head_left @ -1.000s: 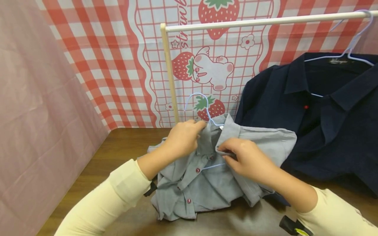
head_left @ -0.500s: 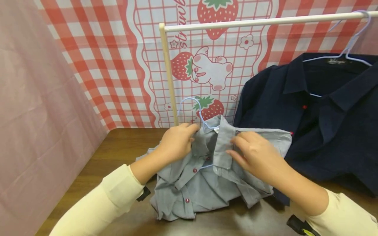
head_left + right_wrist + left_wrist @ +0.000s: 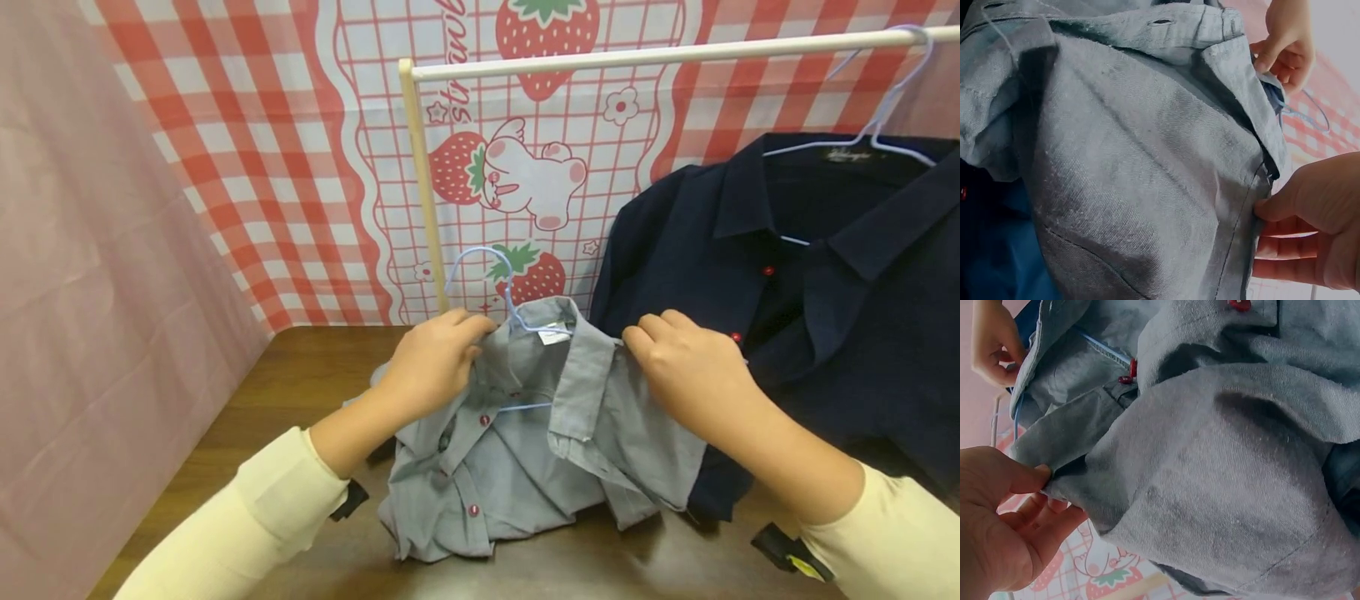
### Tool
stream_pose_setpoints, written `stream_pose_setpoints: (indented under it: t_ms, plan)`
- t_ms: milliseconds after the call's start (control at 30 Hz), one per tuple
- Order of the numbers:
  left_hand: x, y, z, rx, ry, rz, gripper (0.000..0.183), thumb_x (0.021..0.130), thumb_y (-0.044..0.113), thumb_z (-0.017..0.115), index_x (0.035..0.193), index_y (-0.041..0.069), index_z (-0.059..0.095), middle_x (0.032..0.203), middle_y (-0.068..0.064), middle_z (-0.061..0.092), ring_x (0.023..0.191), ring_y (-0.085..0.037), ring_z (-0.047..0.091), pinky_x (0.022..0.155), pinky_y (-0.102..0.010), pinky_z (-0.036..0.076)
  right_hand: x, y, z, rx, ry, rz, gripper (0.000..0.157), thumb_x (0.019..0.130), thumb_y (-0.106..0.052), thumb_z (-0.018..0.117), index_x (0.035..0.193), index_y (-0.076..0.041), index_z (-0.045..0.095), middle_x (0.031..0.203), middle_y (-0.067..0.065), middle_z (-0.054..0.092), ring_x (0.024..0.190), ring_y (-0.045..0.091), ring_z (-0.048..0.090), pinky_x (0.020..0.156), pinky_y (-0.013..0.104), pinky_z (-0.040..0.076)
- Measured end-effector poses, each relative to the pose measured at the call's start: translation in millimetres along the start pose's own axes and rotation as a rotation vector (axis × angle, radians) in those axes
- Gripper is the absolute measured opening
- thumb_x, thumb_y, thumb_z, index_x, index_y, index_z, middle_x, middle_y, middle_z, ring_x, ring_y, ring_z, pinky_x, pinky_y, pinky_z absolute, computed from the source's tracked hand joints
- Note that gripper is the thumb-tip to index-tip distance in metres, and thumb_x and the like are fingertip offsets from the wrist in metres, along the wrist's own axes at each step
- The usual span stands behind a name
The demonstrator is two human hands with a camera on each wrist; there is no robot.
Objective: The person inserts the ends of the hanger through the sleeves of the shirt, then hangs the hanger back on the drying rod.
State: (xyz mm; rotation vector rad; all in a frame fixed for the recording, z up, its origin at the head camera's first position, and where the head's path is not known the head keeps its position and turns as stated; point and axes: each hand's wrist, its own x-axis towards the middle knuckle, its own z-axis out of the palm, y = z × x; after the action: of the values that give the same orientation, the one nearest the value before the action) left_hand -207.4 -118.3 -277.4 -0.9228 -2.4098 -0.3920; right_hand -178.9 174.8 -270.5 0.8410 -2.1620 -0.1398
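A grey shirt (image 3: 517, 475) with red buttons lies bunched over the table, a light blue hanger (image 3: 509, 287) inside it and the hook standing out above the collar. My left hand (image 3: 433, 358) pinches the cloth beside the collar on the left; in the left wrist view its thumb (image 3: 1032, 478) presses the fabric against the fingers. On the other side my right hand (image 3: 690, 362) pinches the shirt's shoulder edge, thumb in front and fingers behind in the right wrist view. A white label (image 3: 553, 335) shows inside the neck.
A navy shirt (image 3: 675, 242) hangs on a lilac hanger (image 3: 892, 92) from the white rail (image 3: 637, 56) at the right. The rack's wooden post (image 3: 423, 183) stands behind the grey shirt. Brown table (image 3: 300, 375) shows at the left, beside a pink curtain (image 3: 127, 275).
My right hand has let go of the collar flap, moved right and taken hold of the shoulder. The collar has opened out, showing the label. My left hand has shifted slightly left, still pinching cloth.
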Motion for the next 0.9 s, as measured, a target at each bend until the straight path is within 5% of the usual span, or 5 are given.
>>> stream_pose_setpoints:
  t_ms: [433, 700, 900]
  plan:
    - [-7.3, -19.1, -11.3, -0.005, -0.058, -0.041, 0.020, 0.090, 0.004, 0.069, 0.109, 0.011, 0.067, 0.097, -0.003, 0.067, 0.081, -0.018, 0.065, 0.061, -0.035, 0.053, -13.7, 20.3, -6.8, 0.078, -0.036, 0.116, 0.032, 0.064, 0.013, 0.076, 0.092, -0.001, 0.068, 0.083, 0.013, 0.064, 0.071, 0.028, 0.057, 0.038, 0.037, 0.041]
    - [-9.3, -22.3, -11.6, 0.027, -0.037, -0.026, 0.022, 0.085, 0.001, 0.073, 0.104, 0.011, 0.068, 0.096, -0.004, 0.068, 0.085, -0.025, 0.067, 0.058, -0.039, 0.053, -16.4, 27.2, -5.6, 0.358, -0.184, 0.155, 0.020, 0.075, 0.001, 0.078, 0.093, -0.009, 0.072, 0.083, -0.001, 0.067, 0.071, 0.014, 0.058, 0.062, 0.039, 0.050]
    - [-8.0, -21.5, -11.1, 0.055, -0.027, -0.014, 0.024, 0.083, -0.001, 0.074, 0.102, 0.011, 0.068, 0.092, -0.003, 0.067, 0.082, -0.023, 0.065, 0.057, -0.036, 0.052, -13.8, 32.7, -10.6, 0.449, -0.242, 0.191, 0.025, 0.079, -0.006, 0.079, 0.103, -0.008, 0.074, 0.085, -0.006, 0.067, 0.069, 0.007, 0.053, 0.058, 0.029, 0.047]
